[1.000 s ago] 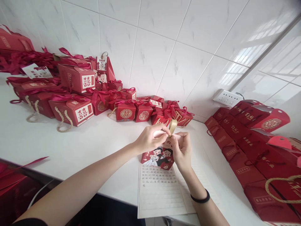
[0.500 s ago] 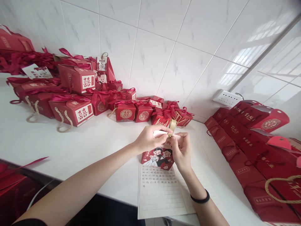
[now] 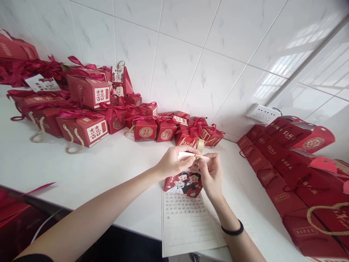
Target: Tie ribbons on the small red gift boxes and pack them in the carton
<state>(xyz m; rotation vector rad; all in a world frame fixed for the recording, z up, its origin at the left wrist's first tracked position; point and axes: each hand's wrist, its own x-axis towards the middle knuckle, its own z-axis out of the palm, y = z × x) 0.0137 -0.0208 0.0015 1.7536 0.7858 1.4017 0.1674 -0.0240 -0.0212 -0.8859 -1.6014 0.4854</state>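
Observation:
A red gift box (image 3: 184, 183) printed with a cartoon bride and groom stands on lined paper (image 3: 191, 233) bearing handwriting. My left hand (image 3: 174, 160) pinches the pale top edge of the box from the left. From the right, my right hand (image 3: 211, 173) grips the same edge, thumb toward me. Between my fingertips a gold ribbon loop (image 3: 200, 146) rises from the top of the box. My fingertips partly hide where the ribbon meets the box.
Red boxes with ribbons (image 3: 83, 127) are piled at the left, and smaller ones (image 3: 145, 129) line the tiled wall. More red boxes (image 3: 283, 174) fill the right side, near a white power strip (image 3: 263, 113). The table's front edge (image 3: 141, 233) runs below my left forearm.
Both hands keep their hold at the top of the box. The box and the paper under it have shifted very slightly to the right.

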